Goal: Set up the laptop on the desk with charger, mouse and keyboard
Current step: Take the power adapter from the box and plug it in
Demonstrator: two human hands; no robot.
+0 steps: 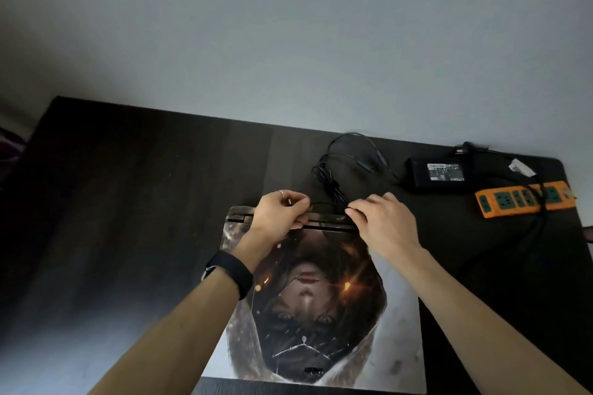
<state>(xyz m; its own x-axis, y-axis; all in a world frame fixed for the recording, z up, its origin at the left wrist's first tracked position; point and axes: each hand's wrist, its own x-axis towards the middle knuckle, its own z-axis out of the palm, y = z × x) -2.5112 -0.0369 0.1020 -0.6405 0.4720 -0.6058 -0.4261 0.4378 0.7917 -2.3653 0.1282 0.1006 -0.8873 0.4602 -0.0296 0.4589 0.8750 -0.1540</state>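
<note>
A closed laptop (pixel 394 324) with a printed picture on its lid lies on the dark desk (pixel 128 202). Both hands are at its far hinge edge. My left hand (pixel 279 215) pinches the end of the thin black charger cable (pixel 333 183), with the small plug tip showing between the fingers. My right hand (pixel 382 221) pinches the same cable a little further right. The cable's bundled loops lie just beyond the laptop and run to the black charger brick (pixel 439 173) at the back right. No mouse or keyboard is in view.
An orange power strip (pixel 523 199) with green sockets lies at the desk's right end, with a thicker black cord (pixel 539 212) across it. A plain wall stands directly behind the desk. A black band is on my left wrist.
</note>
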